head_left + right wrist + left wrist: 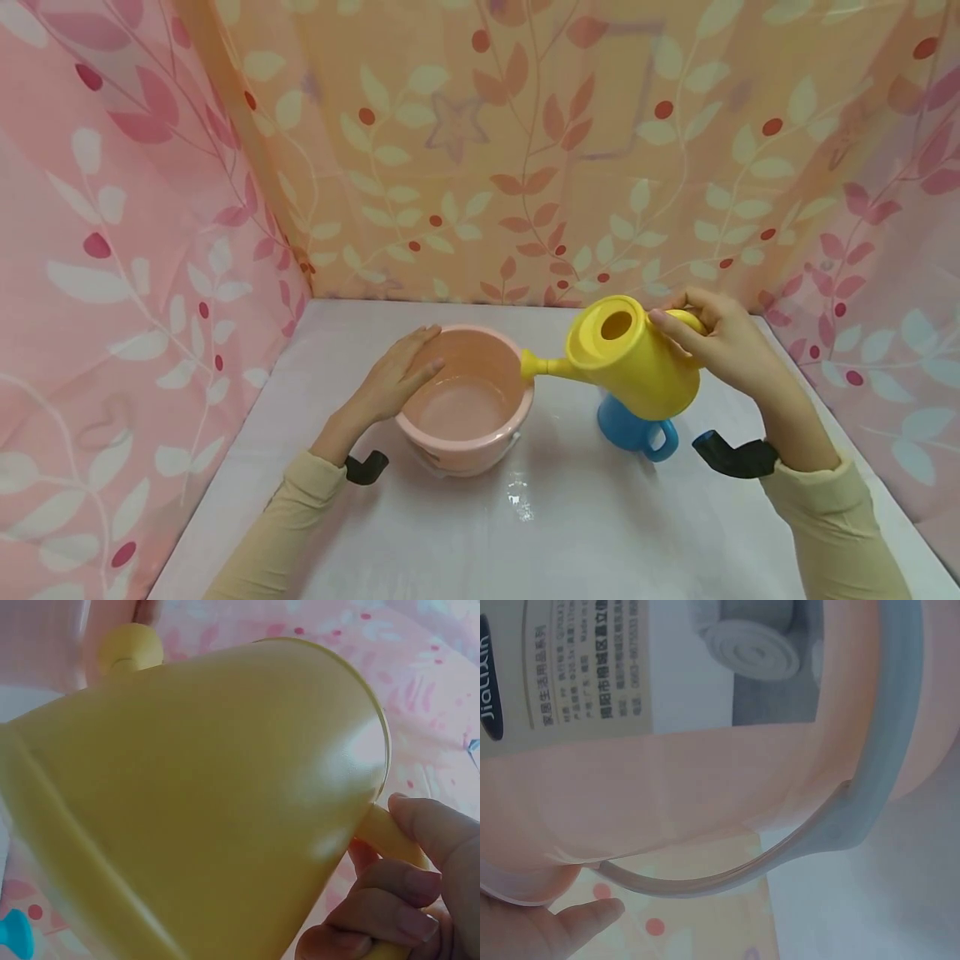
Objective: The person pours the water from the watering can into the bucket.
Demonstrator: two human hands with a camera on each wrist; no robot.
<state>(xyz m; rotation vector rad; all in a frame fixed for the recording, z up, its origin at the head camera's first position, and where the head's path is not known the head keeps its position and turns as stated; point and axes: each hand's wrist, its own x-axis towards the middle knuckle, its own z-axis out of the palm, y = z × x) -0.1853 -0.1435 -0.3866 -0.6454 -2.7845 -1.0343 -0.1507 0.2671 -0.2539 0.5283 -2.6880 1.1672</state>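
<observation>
A pink bucket (465,398) with water in it stands on the white table (540,533). My left hand (393,379) rests flat against its left rim, fingers straight; the left wrist view shows the bucket's labelled wall (667,787) and grey handle (855,802) close up. My right hand (723,342) grips the handle of a yellow watering can (630,358), held in the air and tilted left, its spout (534,365) at the bucket's right rim. In the right wrist view the can's body (202,795) fills the frame, with my fingers (390,900) curled round the handle.
A blue cup (637,429) with a handle stands on the table under the watering can. Pink and orange leaf-patterned curtains (525,150) close in the table on the left, back and right. A small wet patch (521,496) glistens in front of the bucket.
</observation>
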